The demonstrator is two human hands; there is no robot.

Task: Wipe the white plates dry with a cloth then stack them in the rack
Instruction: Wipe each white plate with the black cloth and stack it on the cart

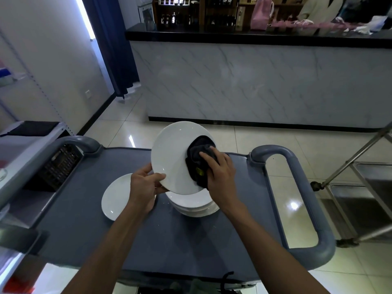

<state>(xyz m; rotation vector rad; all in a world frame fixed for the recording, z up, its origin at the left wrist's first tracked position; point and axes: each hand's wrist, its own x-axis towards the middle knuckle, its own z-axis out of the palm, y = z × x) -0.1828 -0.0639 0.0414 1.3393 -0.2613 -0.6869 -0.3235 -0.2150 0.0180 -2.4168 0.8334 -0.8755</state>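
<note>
Tilted white plate under dark cloth, above plate stack.

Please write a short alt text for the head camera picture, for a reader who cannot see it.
A person's left hand holds a white plate tilted above a grey cart, while the right hand presses a dark cloth against its face. On the cart below sit a stack of white plates and one single plate to its left.

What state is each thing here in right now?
Held plate: lifted, tilted, being wiped.
Cloth: bunched, pressed on held plate.
Left hand: grips plate's rim.
Right hand: holds cloth.
Stack: on cart.
Single plate: flat on cart.
</note>
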